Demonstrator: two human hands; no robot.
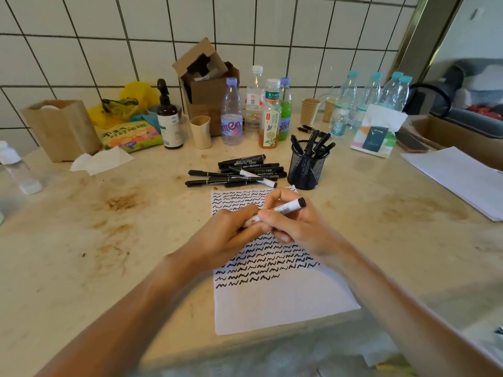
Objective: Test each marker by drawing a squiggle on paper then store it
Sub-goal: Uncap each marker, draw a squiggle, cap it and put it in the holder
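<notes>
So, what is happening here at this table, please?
A person is testing markers. Both hands hold one white marker above the paper: the left hand grips its lower end and the right hand grips the barrel. The black end points up and to the right. The paper is already filled with many rows of black squiggles. A pile of markers lies beyond the paper, and more stand in the mesh cup beside it.

Head-worn, forward-down, close over table (81, 240)
</notes>
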